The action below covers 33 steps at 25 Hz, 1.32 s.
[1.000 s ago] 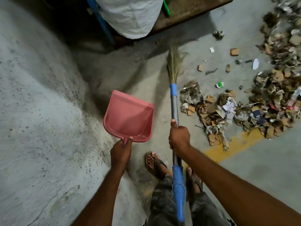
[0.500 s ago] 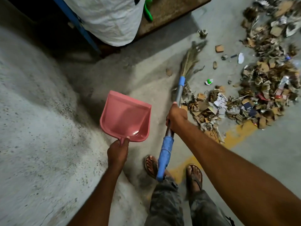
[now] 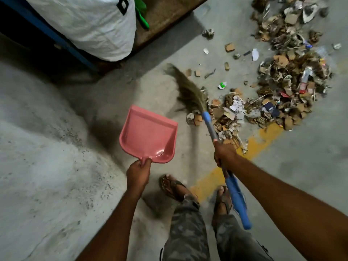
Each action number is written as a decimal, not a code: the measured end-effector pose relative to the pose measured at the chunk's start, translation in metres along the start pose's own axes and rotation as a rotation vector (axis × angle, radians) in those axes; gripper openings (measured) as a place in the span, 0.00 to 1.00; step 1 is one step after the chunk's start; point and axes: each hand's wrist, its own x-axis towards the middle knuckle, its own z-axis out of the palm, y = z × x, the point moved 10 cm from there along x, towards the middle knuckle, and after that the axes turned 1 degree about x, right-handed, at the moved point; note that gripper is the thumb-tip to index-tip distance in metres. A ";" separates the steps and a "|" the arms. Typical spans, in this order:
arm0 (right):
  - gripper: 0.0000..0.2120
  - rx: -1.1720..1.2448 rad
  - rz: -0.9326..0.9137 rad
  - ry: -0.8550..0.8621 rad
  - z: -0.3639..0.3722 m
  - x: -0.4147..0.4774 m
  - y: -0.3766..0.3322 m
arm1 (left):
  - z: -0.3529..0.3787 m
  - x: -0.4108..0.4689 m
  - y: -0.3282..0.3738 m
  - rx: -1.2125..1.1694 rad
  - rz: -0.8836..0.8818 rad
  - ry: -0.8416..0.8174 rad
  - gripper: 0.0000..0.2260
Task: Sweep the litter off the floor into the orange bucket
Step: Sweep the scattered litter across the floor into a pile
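Note:
My left hand [image 3: 138, 172] grips the handle of an empty pink dustpan [image 3: 148, 133], held above the concrete floor. My right hand [image 3: 225, 154] grips the metal shaft of a grass broom [image 3: 190, 91] with blue wrapping. Its blurred bristles lie on the floor, at the left edge of a pile of litter [image 3: 278, 95] made of cardboard scraps, paper and wrappers. Loose scraps [image 3: 229, 47] are scattered beyond the bristles. No orange bucket is in view.
A full white sack [image 3: 90, 25] stands at the top left against a blue frame, beside a brown wooden platform [image 3: 169, 14]. A yellow painted stripe [image 3: 258, 142] crosses the floor under the pile. My sandalled feet [image 3: 175, 187] stand at the bottom centre.
The broom head has swung from the upper right back towards the left, bristles now pointing up-left by the pile's edge. The dustpan has stayed roughly in place in my left hand.

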 end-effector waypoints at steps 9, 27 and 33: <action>0.29 0.004 -0.297 -0.022 -0.073 -0.039 0.014 | 0.085 -0.063 -0.030 0.067 -0.011 0.037 0.28; 0.24 0.255 -0.241 -0.019 -0.212 -0.020 0.156 | 0.129 -0.197 -0.078 -0.074 0.022 -0.012 0.16; 0.28 -0.235 -0.314 -0.156 -0.201 -0.026 0.290 | 0.144 -0.233 -0.156 0.032 -0.019 0.050 0.20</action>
